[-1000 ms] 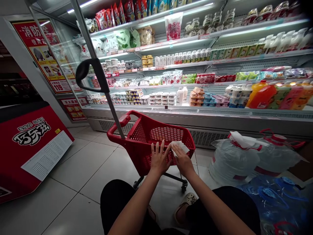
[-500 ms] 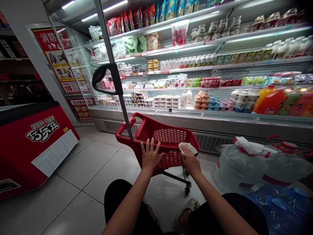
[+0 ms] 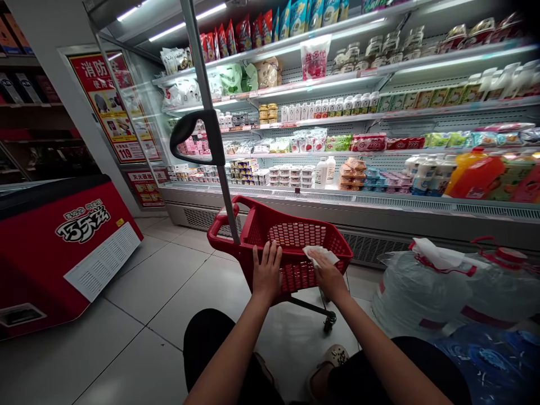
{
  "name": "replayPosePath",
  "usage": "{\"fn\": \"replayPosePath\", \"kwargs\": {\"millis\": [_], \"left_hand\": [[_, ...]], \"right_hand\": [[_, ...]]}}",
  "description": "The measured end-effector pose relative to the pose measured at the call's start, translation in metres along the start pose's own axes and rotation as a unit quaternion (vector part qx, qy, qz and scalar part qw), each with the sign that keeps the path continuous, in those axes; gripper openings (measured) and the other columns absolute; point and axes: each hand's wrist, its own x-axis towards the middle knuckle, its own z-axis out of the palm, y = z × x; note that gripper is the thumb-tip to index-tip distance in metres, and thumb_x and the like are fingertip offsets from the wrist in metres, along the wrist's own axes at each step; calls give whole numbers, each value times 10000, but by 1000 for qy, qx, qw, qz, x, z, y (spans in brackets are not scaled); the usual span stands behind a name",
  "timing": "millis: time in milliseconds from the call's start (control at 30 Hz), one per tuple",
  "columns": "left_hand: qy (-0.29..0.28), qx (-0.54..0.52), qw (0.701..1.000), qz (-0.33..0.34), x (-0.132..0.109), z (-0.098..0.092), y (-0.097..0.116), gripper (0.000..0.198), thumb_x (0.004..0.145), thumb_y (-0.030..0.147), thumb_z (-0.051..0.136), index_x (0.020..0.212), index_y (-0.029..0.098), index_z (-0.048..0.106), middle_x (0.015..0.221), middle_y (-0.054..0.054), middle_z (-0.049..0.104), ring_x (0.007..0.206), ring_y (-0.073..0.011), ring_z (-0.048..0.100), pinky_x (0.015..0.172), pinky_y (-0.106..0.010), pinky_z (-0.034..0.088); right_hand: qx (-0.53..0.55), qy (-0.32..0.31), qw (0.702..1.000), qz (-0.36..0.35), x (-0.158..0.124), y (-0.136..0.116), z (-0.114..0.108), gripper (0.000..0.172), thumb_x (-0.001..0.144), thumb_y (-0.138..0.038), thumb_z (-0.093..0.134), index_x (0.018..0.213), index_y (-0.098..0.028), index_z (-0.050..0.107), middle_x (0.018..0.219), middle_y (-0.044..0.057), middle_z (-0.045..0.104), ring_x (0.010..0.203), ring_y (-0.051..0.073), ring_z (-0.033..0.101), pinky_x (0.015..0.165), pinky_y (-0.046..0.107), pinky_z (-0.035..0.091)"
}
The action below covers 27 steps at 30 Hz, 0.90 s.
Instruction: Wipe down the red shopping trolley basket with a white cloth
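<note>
We had a red shopping cart [image 3: 295, 275] on the tiled floor [image 3: 169, 281], standing just beside the floor's far edge, where the refrigerated display case [image 3: 379, 229] began. Left hand [image 3: 266, 277]: on the cart's near side, fingers straight and slightly apart at the near rim, nothing seen in its grasp. Right hand [image 3: 329, 277]: closed over a white wipe [image 3: 332, 258], which we held on that same rim, toward the right-hand corner; thumb hidden. Hands were apart, bare rim between them. A gray pole [image 3: 205, 84] with a black loop grip [image 3: 218, 138] rose from the near rim at the cart's left end. Caster [image 3: 329, 322] showed below right. Plastic-wrapped water jugs [image 3: 426, 292] sat on the floor to the right, blue jugs [image 3: 489, 360] nearer us, partly blurred. Red chest freezer [image 3: 37, 253] stood at the floor's left edge, well apart from the cart.
</note>
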Motion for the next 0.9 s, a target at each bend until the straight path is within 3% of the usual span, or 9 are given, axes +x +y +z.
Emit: {"fn": "replayPosePath", "kwargs": {"millis": [133, 233, 333, 433, 533, 633, 733, 800, 900], "left_hand": [[0, -4, 1000, -5, 3, 1, 4, 731, 903, 280, 588, 1607, 193, 410, 1717, -125, 287, 1603, -346, 225, 1288, -686, -17], [-2, -4, 1000, -4, 5, 2, 6, 720, 911, 262, 564, 1608, 179, 406, 1718, -130, 283, 1595, -344, 249, 1291, -686, 6], [-1, 3, 1000, -6, 5, 2, 8, 737, 935, 235, 511, 1642, 135, 328, 1720, -137, 274, 1587, -333, 274, 1313, -635, 55], [4, 4, 1000, -7, 3, -1, 7, 792, 944, 218, 473, 1680, 126, 195, 1722, -127, 269, 1586, -311, 281, 1323, -597, 92], [2, -8, 1000, 16, 0, -8, -3, 847, 908, 188, 484, 1690, 173, 161, 1732, -90, 244, 1591, -275, 280, 1326, -565, 121], [8, -14, 998, 56, -5, -20, -23, 846, 875, 148, 520, 1675, 215, 253, 1744, -55, 211, 1612, -246, 223, 1332, -484, 162], [38, -3, 999, 20, -11, -31, -40, 832, 872, 138, 571, 1647, 323, 330, 1743, -36, 233, 1619, -307, 186, 1323, -582, 129], [47, -2, 999, -2, -12, -34, -45, 823, 866, 146, 613, 1623, 365, 377, 1722, -52, 297, 1601, -355, 232, 1306, -637, 140], [43, -14, 999, -17, -11, -32, -40, 788, 845, 181, 668, 1587, 341, 456, 1684, -81, 372, 1568, -387, 307, 1303, -624, 188]], "right_hand": [[-5, 19, 998, 54, 1, 14, -6, 526, 1040, -294, 355, 1518, -213, 558, 1552, 74, 571, 1488, 226, 463, 1246, 492, 386], [24, 8, 999, 32, 15, -20, 10, 508, 1067, -322, 332, 1499, -218, 578, 1512, 77, 609, 1469, 219, 489, 1253, 488, 380], [62, -26, 997, -40, 28, -67, 28, 529, 1076, -292, 310, 1549, -167, 511, 1594, 92, 519, 1519, 204, 416, 1280, 450, 341], [81, -28, 994, -64, 31, -87, 34, 535, 1080, -270, 303, 1581, -179, 467, 1617, 85, 490, 1530, 202, 398, 1278, 453, 349], [74, -25, 994, -80, 22, -67, 24, 538, 1064, -253, 339, 1586, -216, 464, 1605, 75, 508, 1522, 219, 413, 1272, 494, 356], [48, -16, 998, -47, 10, -29, 8, 539, 1060, -268, 350, 1585, -242, 466, 1593, 62, 524, 1513, 223, 428, 1254, 504, 382], [17, 2, 1000, 6, 3, -2, -4, 521, 1068, -298, 342, 1559, -234, 505, 1583, 59, 537, 1503, 222, 443, 1251, 491, 384], [5, 8, 999, 39, 4, 1, -5, 511, 1073, -313, 336, 1529, -210, 541, 1565, 74, 556, 1491, 229, 459, 1249, 492, 387], [14, -4, 999, 42, 16, -21, 5, 504, 1086, -338, 323, 1495, -192, 578, 1532, 85, 589, 1475, 234, 481, 1242, 494, 398]]}}
